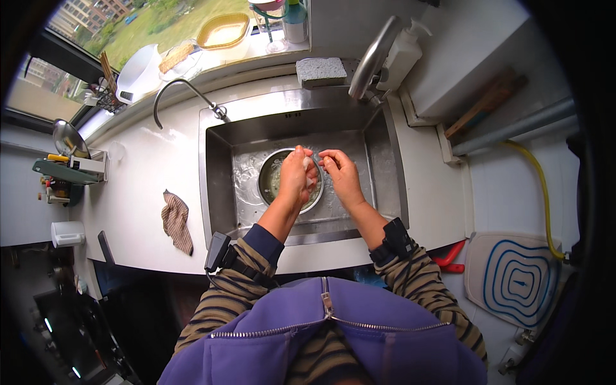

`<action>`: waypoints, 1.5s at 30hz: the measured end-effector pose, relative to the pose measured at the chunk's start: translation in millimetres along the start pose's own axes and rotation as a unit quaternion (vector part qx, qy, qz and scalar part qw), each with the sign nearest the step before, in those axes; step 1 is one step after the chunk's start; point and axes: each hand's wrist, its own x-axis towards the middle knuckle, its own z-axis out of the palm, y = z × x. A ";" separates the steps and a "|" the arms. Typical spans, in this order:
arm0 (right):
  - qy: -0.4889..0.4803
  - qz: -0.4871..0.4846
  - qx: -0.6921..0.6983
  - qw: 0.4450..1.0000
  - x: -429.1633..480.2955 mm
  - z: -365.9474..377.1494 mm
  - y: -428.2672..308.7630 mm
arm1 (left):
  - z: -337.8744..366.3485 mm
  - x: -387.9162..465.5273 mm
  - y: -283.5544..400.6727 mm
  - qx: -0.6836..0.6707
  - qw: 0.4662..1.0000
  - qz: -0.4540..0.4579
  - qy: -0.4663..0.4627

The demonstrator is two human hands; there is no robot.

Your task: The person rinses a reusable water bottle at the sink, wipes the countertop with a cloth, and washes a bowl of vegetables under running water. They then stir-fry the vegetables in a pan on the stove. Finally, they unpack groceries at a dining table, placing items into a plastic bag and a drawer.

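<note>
My left hand (pixel 297 175) is closed around a pale, soft item (pixel 306 168) above a round metal bowl (pixel 260 180), which stands in the stainless steel sink (pixel 385 183). Liquid with pale bits shows inside the bowl. To the right of it, near the bowl's right rim, is my right hand (pixel 338 174), with thumb and fingertips brought together. Whether something small is pinched there cannot be told. What the pale item is cannot be made out either. The sink floor around the bowl is wet.
A thin curved tap (pixel 180 82) and a thick metal faucet (pixel 373 57) rise behind the sink. A grey sponge block (pixel 321 71) and a white pump bottle (pixel 402 53) stand there too. A striped cloth (pixel 177 222) lies on the left counter. Bowls line the windowsill.
</note>
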 end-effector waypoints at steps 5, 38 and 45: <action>-0.010 0.090 0.078 0.993 -21.2 18.0 -38.0 | 4.4 -7.0 6.5 -0.003 0.999 0.013 -0.051; -0.056 -0.059 0.036 0.996 -48.8 -58.8 -265.2 | 80.6 -89.2 199.2 0.345 0.805 0.261 -0.407; 0.014 -0.191 0.196 0.962 14.6 -95.7 -307.5 | 156.4 -53.2 239.7 0.218 0.816 0.281 -0.455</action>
